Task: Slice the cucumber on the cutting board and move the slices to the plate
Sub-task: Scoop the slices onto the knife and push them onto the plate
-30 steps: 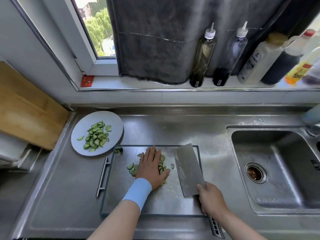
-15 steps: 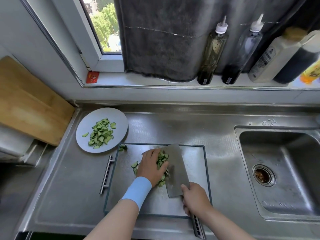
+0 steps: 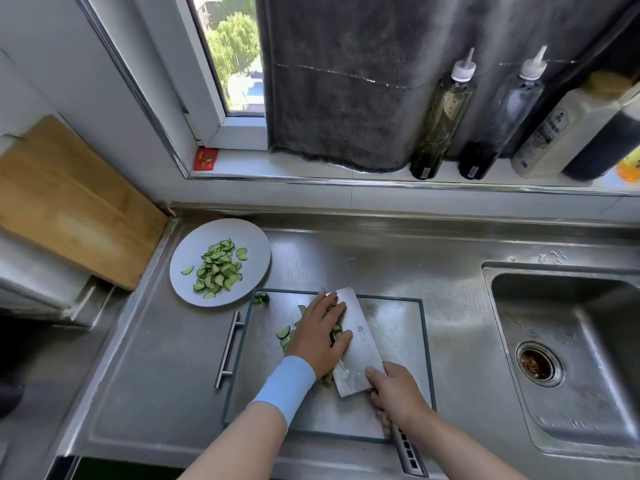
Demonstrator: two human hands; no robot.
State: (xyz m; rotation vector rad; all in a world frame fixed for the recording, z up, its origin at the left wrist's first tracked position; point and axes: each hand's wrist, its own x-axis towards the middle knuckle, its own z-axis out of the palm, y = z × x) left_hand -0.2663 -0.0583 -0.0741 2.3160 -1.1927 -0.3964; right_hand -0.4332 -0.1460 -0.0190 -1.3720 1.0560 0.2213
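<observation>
A steel cutting board (image 3: 394, 327) lies on the counter in front of me. My right hand (image 3: 394, 393) grips the handle of a cleaver (image 3: 360, 344), whose broad blade lies nearly flat on the board. My left hand (image 3: 320, 336) lies palm down over a heap of cucumber slices (image 3: 284, 332), pressing them against the blade's left side. Most of the heap is hidden under that hand. A cucumber end piece (image 3: 260, 298) sits at the board's far left corner. The grey plate (image 3: 256, 254), far left of the board, holds a pile of slices (image 3: 218, 268).
A sink (image 3: 568, 351) with a drain opens to the right. A wooden board (image 3: 65, 199) leans at the left wall. Several bottles (image 3: 440, 112) stand on the window sill behind a dark hanging towel (image 3: 346, 81). The cutting board's bar handle (image 3: 228, 348) sticks out leftward.
The cleaver has swung left from the board's right half up against the slices. My left hand has gathered the slices against the blade. The camera has shifted left.
</observation>
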